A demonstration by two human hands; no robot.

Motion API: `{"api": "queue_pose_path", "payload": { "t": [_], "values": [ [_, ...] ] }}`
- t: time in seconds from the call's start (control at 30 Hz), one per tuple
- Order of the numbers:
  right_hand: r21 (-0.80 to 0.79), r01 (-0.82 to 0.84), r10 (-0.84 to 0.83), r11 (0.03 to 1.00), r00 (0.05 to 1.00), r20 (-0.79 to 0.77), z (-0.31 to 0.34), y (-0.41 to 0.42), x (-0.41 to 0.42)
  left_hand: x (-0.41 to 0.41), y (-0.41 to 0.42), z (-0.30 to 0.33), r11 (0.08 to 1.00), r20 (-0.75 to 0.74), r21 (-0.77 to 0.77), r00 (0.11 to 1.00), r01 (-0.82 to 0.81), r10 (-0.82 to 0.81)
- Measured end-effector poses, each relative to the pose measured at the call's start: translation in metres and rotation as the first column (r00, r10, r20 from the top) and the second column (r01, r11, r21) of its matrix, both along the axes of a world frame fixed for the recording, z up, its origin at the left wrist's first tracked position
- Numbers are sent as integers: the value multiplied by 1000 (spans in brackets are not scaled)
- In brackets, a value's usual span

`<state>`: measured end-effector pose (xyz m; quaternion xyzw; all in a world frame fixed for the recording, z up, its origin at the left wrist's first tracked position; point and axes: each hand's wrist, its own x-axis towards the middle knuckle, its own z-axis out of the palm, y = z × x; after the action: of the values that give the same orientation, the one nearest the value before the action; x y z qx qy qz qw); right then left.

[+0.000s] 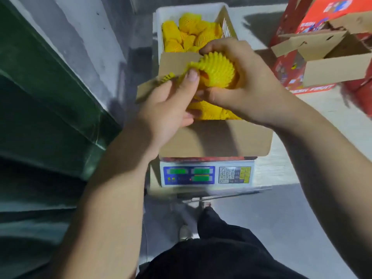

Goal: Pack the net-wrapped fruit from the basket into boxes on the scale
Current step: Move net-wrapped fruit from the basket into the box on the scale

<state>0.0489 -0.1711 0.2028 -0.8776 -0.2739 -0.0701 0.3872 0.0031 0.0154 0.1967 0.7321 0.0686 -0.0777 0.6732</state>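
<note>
- Yellow net-wrapped fruit (218,70) sits in your grip above the open box (217,137) on the scale (207,175): right hand (244,81) curled round it, left hand (171,105) pinching the net's edge.
- Beyond the box's far flap, the white basket (161,23) holds more wrapped fruit.
- Red boxes (322,47) crowd your right; grey floor lies below.

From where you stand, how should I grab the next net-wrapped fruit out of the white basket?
Take a topmost net-wrapped fruit around its round middle, coming straight down from above. The white basket walls and the box flap against its right side block a sideways approach; the soft foam net probably gives, so hold gently.
</note>
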Motion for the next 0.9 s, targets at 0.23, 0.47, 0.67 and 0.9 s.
{"api": "queue_pose_path", "payload": {
  "t": [0.23, 0.47, 0.67, 0.9],
  "values": [
    [-117, -168, 157, 979, 983, -98, -6, 34, -44, -34, 38, -10, 985, 42, -170, 999, 18, -11],
    [-324, -138, 134, 936, 990, -35, -9, 46, -58, -47, 47, -19, 970, -28, -242, 999, 9, -16],
    [-241, -59, 67, 969, 998, 23, -13, 42, -59, -45, 42, -10, 990, 29, -140, 1000, 7, -3],
    [454, -37, 236, 890, 889, -392, -17, 32, -68, -49, 34, -9, 908, -30, -405, 994, -112, 109]
  ]
}}
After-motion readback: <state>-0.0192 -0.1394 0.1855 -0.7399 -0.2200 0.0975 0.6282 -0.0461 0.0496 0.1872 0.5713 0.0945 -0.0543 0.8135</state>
